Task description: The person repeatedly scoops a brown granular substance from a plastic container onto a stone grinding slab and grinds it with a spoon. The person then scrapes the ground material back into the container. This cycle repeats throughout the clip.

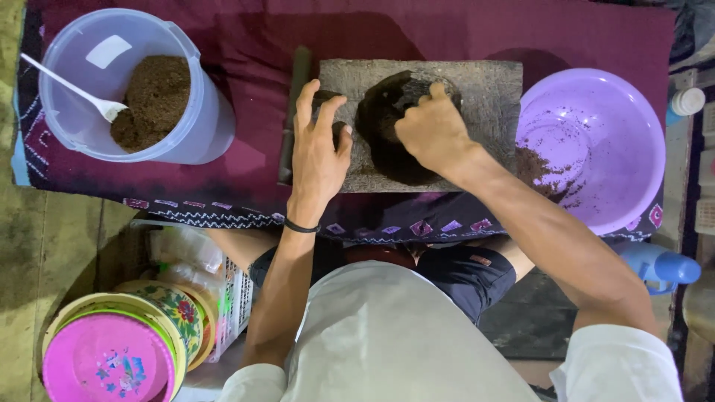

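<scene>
Maroon cloth [246, 160] with a patterned border over a low surface, seen straight down from above. Far left of both hands: clear plastic jug [119, 85], partly filled with brown ground powder [155, 100], white spoon [74, 89] resting in it. Below that, near the floor: stack of coloured plates [112, 350], pink on top, flowered rims beneath, beside a white crate [234, 298] of clear bags. No readable labels on any of these.

Centre: grey grinding slab [491, 112] lying flat. Left hand [319, 149] at its left end, fingers spread and curled over the end of a dark grinding stone [331, 104], partly closed on it. Just right of that grip, dark ground paste [391, 134] heaped on the slab. Right hand [432, 130] pressed on the mass, fingers bent round it; whether closed on the stone's other end or on the paste alone, cannot tell.

Right of the right hand, touching the slab's edge: lilac plastic basin [625, 112], nearly empty, only a smear of brown grounds at its near-left wall. Judged from that: grinding well under way, one batch on the slab, little yet collected in the basin, much powder left in the jug.

Far right: white-capped bottle [685, 100] and a blue bottle [663, 268], markings not visible.
</scene>
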